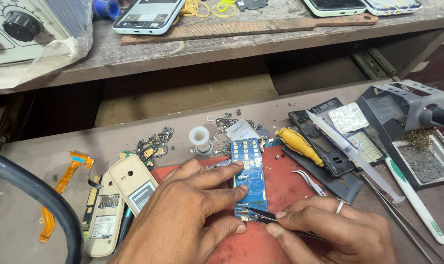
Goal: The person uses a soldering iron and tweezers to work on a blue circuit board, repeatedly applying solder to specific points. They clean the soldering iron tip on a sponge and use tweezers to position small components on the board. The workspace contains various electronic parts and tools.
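Worn and dusty, the wooden workbench (26, 215) is carrying a scatter of phone parts under a shelf where a white phone (146, 17) is lying face up. Starting at the left, an orange flex cable (61, 188) is curling beside a cream phone back shell (133, 182). Next, the person's left hand (183, 215) is resting on the red mat (285, 188), its fingers spread and pressing on the left edge of a blue circuit board (249, 173), which is lying flat at the mat's middle. Behind it a small white solder spool (200, 137) is standing upright. The right hand (329, 227), wearing a ring, is pinching black tweezers (258, 215) whose tip is touching the board's near end. Further right, a yellow-handled screwdriver (297, 144), a syringe (351, 154) and a white toothbrush (417, 200) are lying near a soldering iron stand (402, 105).
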